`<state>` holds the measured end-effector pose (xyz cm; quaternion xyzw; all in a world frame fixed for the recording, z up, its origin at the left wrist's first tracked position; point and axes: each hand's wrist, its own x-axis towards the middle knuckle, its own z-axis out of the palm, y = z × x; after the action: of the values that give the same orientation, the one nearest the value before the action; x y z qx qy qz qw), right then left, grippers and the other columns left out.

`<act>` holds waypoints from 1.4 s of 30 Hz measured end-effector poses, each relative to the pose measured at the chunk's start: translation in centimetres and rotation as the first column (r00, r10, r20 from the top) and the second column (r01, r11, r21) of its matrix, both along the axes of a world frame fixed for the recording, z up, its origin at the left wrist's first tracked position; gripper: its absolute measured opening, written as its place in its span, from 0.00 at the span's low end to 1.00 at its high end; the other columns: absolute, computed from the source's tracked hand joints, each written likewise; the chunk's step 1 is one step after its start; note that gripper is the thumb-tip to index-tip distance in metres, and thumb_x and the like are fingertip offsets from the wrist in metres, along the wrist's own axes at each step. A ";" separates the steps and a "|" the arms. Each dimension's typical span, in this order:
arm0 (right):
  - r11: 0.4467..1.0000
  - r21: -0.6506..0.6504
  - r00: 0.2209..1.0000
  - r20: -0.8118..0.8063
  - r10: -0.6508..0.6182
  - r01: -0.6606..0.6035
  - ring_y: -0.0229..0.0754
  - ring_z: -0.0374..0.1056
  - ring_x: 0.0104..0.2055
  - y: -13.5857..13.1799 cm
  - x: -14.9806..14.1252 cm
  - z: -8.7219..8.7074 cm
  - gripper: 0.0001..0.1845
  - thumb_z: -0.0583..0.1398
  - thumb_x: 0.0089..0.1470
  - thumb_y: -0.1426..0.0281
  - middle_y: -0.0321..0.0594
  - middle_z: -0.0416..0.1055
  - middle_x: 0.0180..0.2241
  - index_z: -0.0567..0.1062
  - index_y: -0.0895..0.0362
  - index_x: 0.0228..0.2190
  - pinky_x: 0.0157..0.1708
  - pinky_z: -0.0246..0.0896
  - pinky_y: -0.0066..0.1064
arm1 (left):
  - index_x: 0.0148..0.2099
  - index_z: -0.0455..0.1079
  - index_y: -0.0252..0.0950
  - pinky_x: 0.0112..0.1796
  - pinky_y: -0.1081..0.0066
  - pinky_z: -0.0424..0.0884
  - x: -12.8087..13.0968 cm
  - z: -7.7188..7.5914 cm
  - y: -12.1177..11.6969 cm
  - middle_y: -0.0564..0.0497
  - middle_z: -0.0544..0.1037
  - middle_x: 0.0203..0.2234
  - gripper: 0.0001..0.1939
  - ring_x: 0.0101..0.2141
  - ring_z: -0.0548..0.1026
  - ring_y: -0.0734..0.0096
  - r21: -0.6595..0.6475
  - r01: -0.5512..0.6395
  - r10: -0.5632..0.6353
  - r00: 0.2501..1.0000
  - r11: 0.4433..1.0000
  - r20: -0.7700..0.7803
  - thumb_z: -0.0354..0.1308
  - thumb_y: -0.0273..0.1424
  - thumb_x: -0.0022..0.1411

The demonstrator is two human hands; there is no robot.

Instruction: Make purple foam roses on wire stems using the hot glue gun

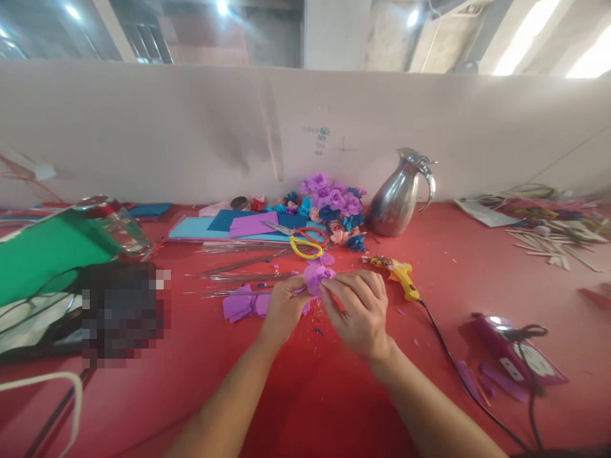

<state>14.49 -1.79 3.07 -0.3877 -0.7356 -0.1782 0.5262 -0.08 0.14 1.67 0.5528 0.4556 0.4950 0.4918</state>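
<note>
Both my hands meet over the red table point(334, 407) around a small purple foam flower point(317, 275). My left hand point(282, 307) pinches it from the left, fingers curled. From the right, my right hand point(360, 308) closes its fingertips on the petals. Cut purple foam petals point(241, 303) lie just left of my left hand. A yellow glue gun point(400, 273) lies on its side just right of my right hand, its black cord point(453, 369) trailing toward me.
Scissors with yellow and red handles point(305, 242) rest on blue and purple foam sheets point(243, 224). Behind them sit a bunch of finished foam flowers point(334, 207) and a steel jug point(398, 194). Thin wires point(238, 270), a purple power strip point(520, 356), sticks point(558, 245) and a green sheet point(42, 254) lie around.
</note>
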 end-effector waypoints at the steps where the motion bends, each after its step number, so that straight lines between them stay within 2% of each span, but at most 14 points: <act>1: 1.000 -0.001 1.000 0.017 0.011 -0.011 0.42 0.66 0.35 0.0 0.1 0.0 0.07 0.64 0.52 0.75 0.38 0.77 0.31 0.76 0.54 0.36 0.37 0.58 0.36 | 0.35 0.81 0.37 0.39 0.68 0.66 0.0 0.0 0.0 0.52 0.79 0.28 0.11 0.34 0.72 0.65 -0.003 0.001 -0.001 1.000 1.000 0.004 0.59 0.32 0.51; 10: 0.995 0.037 0.988 0.128 0.084 -0.089 0.43 0.65 0.35 -0.1 0.7 0.4 0.19 0.60 0.54 0.80 0.37 0.77 0.32 0.76 0.52 0.46 0.35 0.57 0.37 | 0.35 0.80 0.37 0.32 0.70 0.65 -0.2 -0.5 0.2 0.52 0.76 0.25 0.10 0.27 0.69 0.69 -0.010 0.009 -0.009 0.999 1.000 0.032 0.59 0.31 0.51; 15: 0.996 0.045 0.970 0.238 0.059 -0.072 0.42 0.66 0.36 -0.2 0.8 0.4 0.16 0.58 0.58 0.77 0.37 0.77 0.35 0.75 0.50 0.46 0.38 0.57 0.38 | 0.32 0.80 0.37 0.35 0.69 0.66 0.0 -0.1 0.0 0.51 0.77 0.25 0.08 0.30 0.71 0.67 -0.021 0.011 -0.009 0.995 1.000 0.095 0.60 0.31 0.51; 19: 0.985 0.089 0.957 0.265 0.120 -0.148 0.40 0.65 0.35 -0.3 0.7 0.4 0.12 0.59 0.57 0.77 0.37 0.76 0.32 0.76 0.52 0.41 0.37 0.59 0.36 | 0.28 0.79 0.37 0.37 0.68 0.67 0.0 0.1 -0.1 0.51 0.77 0.23 0.06 0.31 0.72 0.66 -0.022 0.008 -0.005 0.991 1.000 0.133 0.62 0.32 0.50; 22: 0.974 0.107 0.968 0.176 0.181 -0.201 0.40 0.65 0.34 -0.3 0.6 0.4 0.12 0.61 0.54 0.78 0.36 0.76 0.32 0.74 0.53 0.39 0.36 0.60 0.35 | 0.28 0.80 0.38 0.37 0.69 0.67 0.0 0.1 -0.1 0.52 0.78 0.24 0.05 0.31 0.72 0.67 -0.020 -0.019 0.022 0.985 1.000 0.173 0.64 0.32 0.48; 26: 0.983 0.034 0.983 0.029 0.180 -0.181 0.42 0.66 0.35 -0.1 0.4 0.4 0.13 0.62 0.50 0.79 0.38 0.75 0.32 0.72 0.54 0.38 0.36 0.61 0.37 | 0.28 0.80 0.38 0.34 0.69 0.67 0.0 0.1 0.0 0.52 0.78 0.23 0.05 0.28 0.71 0.69 -0.024 0.000 0.004 0.982 1.000 0.187 0.65 0.31 0.47; 29: 0.990 -0.009 0.990 0.007 0.138 -0.138 0.43 0.67 0.36 0.1 0.3 0.5 0.14 0.62 0.50 0.78 0.39 0.75 0.34 0.73 0.52 0.40 0.36 0.60 0.37 | 0.28 0.80 0.37 0.33 0.69 0.67 -0.1 0.1 0.0 0.52 0.78 0.22 0.05 0.26 0.70 0.69 -0.016 0.016 -0.013 0.984 1.000 0.175 0.65 0.32 0.47; 32: 0.992 -0.019 0.993 0.007 0.121 -0.121 0.43 0.67 0.36 0.2 0.4 0.3 0.13 0.62 0.51 0.77 0.39 0.74 0.35 0.74 0.52 0.40 0.36 0.60 0.38 | 0.26 0.79 0.38 0.38 0.67 0.68 -0.1 0.3 0.0 0.52 0.77 0.22 0.04 0.29 0.72 0.67 -0.010 0.024 -0.022 0.985 1.000 0.171 0.65 0.32 0.48; 38: 0.983 -0.023 0.983 -0.006 0.182 -0.182 0.43 0.67 0.36 0.1 0.4 0.5 0.11 0.62 0.49 0.78 0.39 0.74 0.33 0.74 0.53 0.36 0.36 0.60 0.38 | 0.32 0.81 0.37 0.34 0.69 0.67 -0.1 0.3 0.0 0.51 0.79 0.25 0.08 0.28 0.71 0.68 -0.018 0.044 -0.040 0.984 0.999 0.172 0.64 0.34 0.49; 42: 0.977 -0.055 0.974 -0.116 0.197 -0.204 0.43 0.66 0.35 -0.2 0.4 1.2 0.09 0.62 0.50 0.78 0.40 0.73 0.33 0.73 0.54 0.34 0.36 0.61 0.38 | 0.34 0.81 0.37 0.34 0.69 0.67 -0.3 -0.1 0.2 0.50 0.79 0.26 0.09 0.29 0.71 0.67 0.006 0.034 -0.035 0.991 0.999 0.126 0.64 0.35 0.51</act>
<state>14.87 -1.94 4.23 -0.3380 -0.7463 -0.0781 0.5680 -0.39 0.32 1.58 0.5292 0.4130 0.5211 0.5270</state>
